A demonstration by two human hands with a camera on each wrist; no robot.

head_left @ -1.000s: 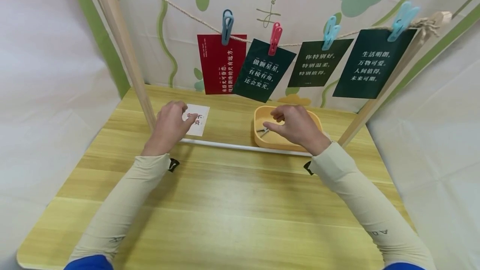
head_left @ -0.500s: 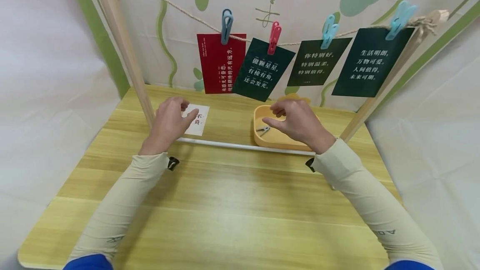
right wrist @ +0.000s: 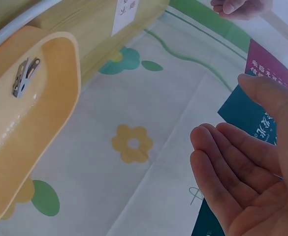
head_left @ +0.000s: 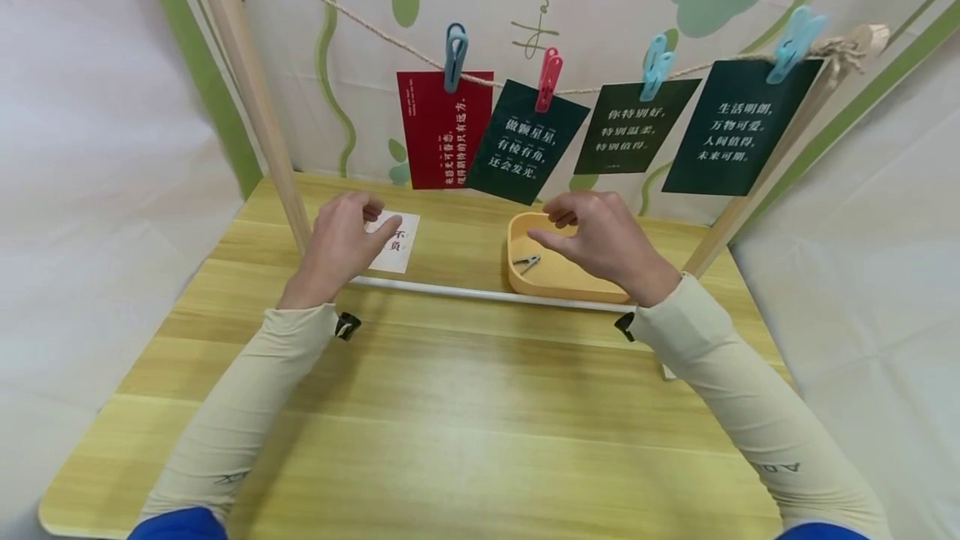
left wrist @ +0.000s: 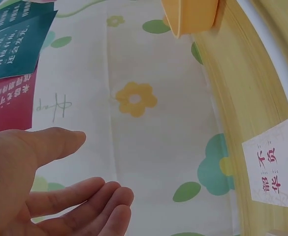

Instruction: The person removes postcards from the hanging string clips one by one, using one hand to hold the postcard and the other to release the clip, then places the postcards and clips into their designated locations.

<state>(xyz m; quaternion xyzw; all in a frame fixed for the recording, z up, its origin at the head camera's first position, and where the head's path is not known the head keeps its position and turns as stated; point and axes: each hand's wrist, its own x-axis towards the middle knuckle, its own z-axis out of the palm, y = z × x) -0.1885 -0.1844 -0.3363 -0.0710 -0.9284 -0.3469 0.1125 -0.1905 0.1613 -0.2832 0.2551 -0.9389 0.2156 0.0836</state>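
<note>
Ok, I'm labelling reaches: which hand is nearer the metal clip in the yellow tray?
The right hand: in the head view it overlaps the yellow tray, up-right of the metal clip; the left hand is farther, by the white card.

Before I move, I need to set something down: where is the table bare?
The broadest patch of table lies before the white bar, between the pale sleeves. A smaller one lies behind it, between white card and yellow tray. Crowded: left hand near the card, right hand near the tray, hanging cards above.
</note>
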